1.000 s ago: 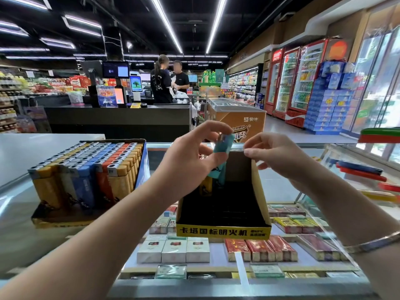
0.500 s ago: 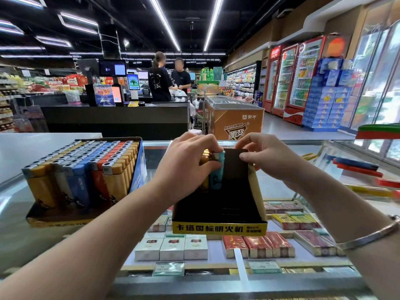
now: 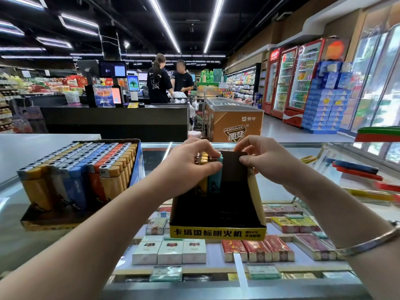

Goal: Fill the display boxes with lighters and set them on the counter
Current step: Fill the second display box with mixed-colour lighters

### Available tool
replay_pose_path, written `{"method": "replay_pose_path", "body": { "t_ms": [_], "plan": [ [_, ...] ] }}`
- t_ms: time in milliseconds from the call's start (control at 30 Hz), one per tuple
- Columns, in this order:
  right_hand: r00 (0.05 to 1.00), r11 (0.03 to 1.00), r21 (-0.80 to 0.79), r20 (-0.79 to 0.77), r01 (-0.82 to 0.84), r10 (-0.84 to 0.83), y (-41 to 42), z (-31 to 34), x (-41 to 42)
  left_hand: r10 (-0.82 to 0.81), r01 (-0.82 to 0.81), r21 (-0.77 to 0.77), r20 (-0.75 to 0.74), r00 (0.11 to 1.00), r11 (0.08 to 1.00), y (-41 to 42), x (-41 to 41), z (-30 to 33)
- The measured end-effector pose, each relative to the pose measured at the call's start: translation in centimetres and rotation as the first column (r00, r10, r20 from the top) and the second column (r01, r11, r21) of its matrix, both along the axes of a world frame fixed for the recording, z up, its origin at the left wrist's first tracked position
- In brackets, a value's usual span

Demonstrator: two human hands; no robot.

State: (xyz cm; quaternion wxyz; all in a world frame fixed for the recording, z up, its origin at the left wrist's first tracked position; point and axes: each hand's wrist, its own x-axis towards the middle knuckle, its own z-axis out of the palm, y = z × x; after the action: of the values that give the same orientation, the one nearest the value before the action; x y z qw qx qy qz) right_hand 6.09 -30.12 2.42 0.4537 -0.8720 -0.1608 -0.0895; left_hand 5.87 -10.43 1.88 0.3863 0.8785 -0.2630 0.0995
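From the head camera we see a glass counter (image 3: 281,189) with cigarette packs (image 3: 168,252) on the shelf beneath it. Standing on the glass right in front of us is a black display box (image 3: 218,232) with a yellow front strip printed in Chinese characters; most of its inside is dark and bare. At its far left corner stand a few lighters: a teal lighter (image 3: 215,180) just beside some yellow lighters (image 3: 202,185), all upright against the back wall.

Our left hand (image 3: 190,163) has its fingers curled over the tops of those lighters, the thumb against the teal one, so it holds the small cluster from above. Our right hand (image 3: 266,161) pinches the top edge of the box's back wall between thumb and curled fingers; a silver bracelet (image 3: 368,243) sits on that forearm.

To the left on the counter, well apart from the box we are working in, sits a full display box (image 3: 49,221), packed with rows of yellow, white, blue and orange lighters standing upright.

Beyond the counter we see a dark checkout desk (image 3: 116,120) with two people standing at it, a brown chest freezer (image 3: 236,126), and drink fridges (image 3: 296,81) along the right wall
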Motion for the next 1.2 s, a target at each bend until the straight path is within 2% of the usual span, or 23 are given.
{"method": "replay_pose_path", "body": {
  "t_ms": [100,300,400,500,700,867,933,1000,1067,1133,1200],
  "plan": [
    [1.000,1.000,0.005,0.017,0.001,-0.001,-0.1,0.1,0.0,-0.057,0.061,0.042,-0.094,0.994,0.997,0.5,0.0,0.0],
    [0.999,1.000,-0.001,0.040,0.027,-0.027,-0.4,0.1,0.2,-0.049,0.047,0.148,0.009,0.999,0.988,0.5,-0.2,-0.4],
    [0.997,0.999,-0.002,0.049,0.054,-0.054,-0.5,0.1,0.2,-0.095,0.075,0.176,0.108,0.990,0.982,0.5,-0.6,-0.5],
    [0.993,0.995,-0.022,0.070,0.099,-0.097,-0.8,0.2,0.3,-0.146,0.133,0.119,0.108,0.983,0.984,0.4,-0.7,-0.5],
    [0.988,0.991,-0.034,0.091,0.128,-0.124,-1.0,0.1,0.1,-0.156,0.139,0.154,0.102,0.983,0.978,0.4,-0.4,-0.7],
    [0.920,0.960,0.010,0.283,0.280,-0.271,-2.0,1.1,-0.4,-0.098,0.075,0.183,0.123,0.987,0.980,0.2,-0.5,-1.1],
    [0.885,0.929,-0.073,0.340,0.362,-0.319,-2.9,1.7,-0.9,-0.071,0.041,0.231,0.125,0.990,0.972,0.2,-0.4,-1.3],
    [0.901,0.894,-0.212,0.282,0.394,-0.330,-4.2,2.2,-1.6,-0.061,0.019,0.273,0.144,0.988,0.962,0.1,-0.4,-1.3],
    [0.928,0.826,-0.429,0.093,0.365,-0.362,-5.6,2.3,-2.6,-0.062,0.017,0.270,0.160,0.985,0.963,-0.1,-0.5,-1.5],
    [0.894,0.711,-0.649,-0.103,0.272,-0.436,-7.0,2.1,-3.7,-0.074,0.033,0.231,0.173,0.982,0.972,-0.5,-0.6,-1.7],
    [0.847,0.617,-0.763,-0.187,0.193,-0.497,-8.3,1.6,-4.6,-0.092,0.055,0.201,0.176,0.980,0.978,-1.0,-0.7,-2.0]
  ]
}}
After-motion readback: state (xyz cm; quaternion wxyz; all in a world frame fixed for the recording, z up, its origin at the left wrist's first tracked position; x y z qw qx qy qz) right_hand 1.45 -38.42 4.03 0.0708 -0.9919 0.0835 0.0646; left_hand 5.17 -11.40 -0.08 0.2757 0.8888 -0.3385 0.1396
